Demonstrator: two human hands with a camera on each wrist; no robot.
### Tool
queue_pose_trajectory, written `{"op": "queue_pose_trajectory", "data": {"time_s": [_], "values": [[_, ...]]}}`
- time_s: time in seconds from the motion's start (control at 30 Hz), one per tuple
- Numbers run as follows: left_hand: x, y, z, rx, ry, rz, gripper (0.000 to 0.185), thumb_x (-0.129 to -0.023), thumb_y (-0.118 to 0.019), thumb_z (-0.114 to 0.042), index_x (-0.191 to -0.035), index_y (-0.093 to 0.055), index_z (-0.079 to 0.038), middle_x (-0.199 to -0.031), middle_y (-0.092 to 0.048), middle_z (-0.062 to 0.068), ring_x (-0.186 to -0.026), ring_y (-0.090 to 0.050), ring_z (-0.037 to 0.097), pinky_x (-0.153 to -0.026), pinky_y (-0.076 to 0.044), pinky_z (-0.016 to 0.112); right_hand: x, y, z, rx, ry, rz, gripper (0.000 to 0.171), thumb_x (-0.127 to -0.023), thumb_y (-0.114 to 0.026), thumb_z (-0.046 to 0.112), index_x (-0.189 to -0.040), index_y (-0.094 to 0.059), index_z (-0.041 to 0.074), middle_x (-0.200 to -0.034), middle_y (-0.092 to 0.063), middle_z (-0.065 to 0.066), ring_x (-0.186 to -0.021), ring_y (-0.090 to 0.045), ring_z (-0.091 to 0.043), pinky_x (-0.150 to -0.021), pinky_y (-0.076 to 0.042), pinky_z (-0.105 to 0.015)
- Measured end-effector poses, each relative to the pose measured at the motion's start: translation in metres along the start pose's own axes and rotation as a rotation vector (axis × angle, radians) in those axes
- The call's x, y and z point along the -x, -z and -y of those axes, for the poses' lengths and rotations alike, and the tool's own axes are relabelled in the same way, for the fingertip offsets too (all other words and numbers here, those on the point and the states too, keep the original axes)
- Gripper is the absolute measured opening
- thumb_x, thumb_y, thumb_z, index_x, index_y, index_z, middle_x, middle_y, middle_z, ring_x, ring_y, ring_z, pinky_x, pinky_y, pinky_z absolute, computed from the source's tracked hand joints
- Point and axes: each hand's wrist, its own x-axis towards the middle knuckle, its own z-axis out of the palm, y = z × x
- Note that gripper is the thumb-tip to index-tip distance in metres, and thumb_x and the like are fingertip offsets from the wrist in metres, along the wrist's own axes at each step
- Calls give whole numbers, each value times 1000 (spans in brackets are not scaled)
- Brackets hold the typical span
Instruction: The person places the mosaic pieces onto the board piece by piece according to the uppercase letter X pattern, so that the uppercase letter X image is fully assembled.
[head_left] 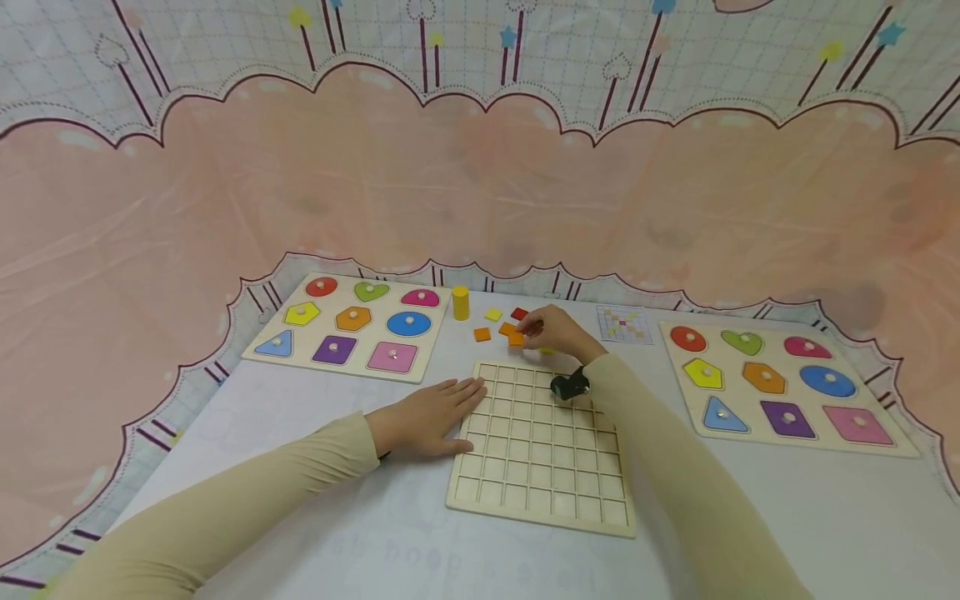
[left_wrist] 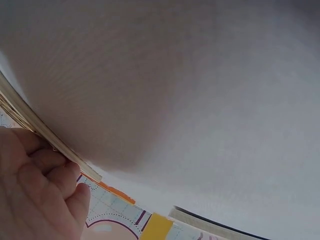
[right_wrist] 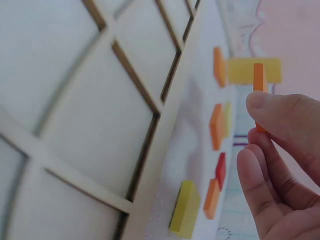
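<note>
A wooden grid board (head_left: pixel 540 450) with empty cells lies in front of me. My left hand (head_left: pixel 431 412) lies flat on the table, its straight fingers touching the board's left edge (left_wrist: pixel 45 135). My right hand (head_left: pixel 528 332) is just beyond the board's far edge and pinches a small orange square tile (right_wrist: pixel 258 80) between thumb and fingers. Loose tiles lie around it: an orange one (head_left: pixel 482 334), a yellow one (head_left: pixel 492 315), a red one (head_left: pixel 519 313) and another orange (head_left: pixel 507 328). One yellow tile (right_wrist: pixel 185 209) sits close against the board's edge.
A yellow cylinder (head_left: pixel 461 302) stands behind the tiles. A shape puzzle board (head_left: pixel 380 327) lies at the far left and a matching one (head_left: pixel 753 400) at the right. A small pattern card (head_left: pixel 624 324) lies between tiles and right board. A pink patterned backdrop surrounds the table.
</note>
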Motion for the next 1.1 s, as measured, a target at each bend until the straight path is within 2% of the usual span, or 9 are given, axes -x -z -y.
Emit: {"op": "queue_pose_trajectory", "data": {"time_s": [0.17,0.3,0.57,0.8,1.1], "values": [[-1,0,0,-4,11,8,82,-93,-41,-57,-151,-15,-5,-159,-15,10,-147,-16,22,-120,-19,38,18,0,7,-72,28,-50,22,-80,-71,4,-101,-69,-2,-103,-67,-18,-88,-61,-22,-83,-55,-32],[-1,1,0,-15,27,11,83,-93,-41,-58,-151,-15,-5,-159,-14,9,-147,-16,22,-120,-19,38,33,2,11,-89,34,-76,21,-80,-71,4,-100,-69,-1,-103,-67,-18,-89,-62,-23,-83,-55,-32],[-2,-3,1,-32,55,13,86,-91,-41,-61,-151,-13,-5,-159,-13,8,-147,-14,21,-120,-17,37,58,-2,15,-79,32,-38,21,-80,-72,7,-99,-69,0,-98,-67,-15,-86,-61,-20,-81,-55,-31],[-2,-2,1,4,78,10,90,-89,-44,-62,-150,-15,-3,-159,-14,11,-147,-16,23,-120,-18,38,65,-11,14,-99,58,-14,21,-79,-73,7,-98,-70,-1,-95,-68,-15,-80,-61,-16,-76,-55,-27],[-4,0,2,-6,85,35,90,-89,-42,-64,-151,-13,-4,-159,-12,9,-147,-14,21,-120,-16,36,63,-23,17,-144,89,16,23,-77,-75,7,-96,-70,-4,-92,-68,-17,-77,-61,-14,-73,-54,-25]]}}
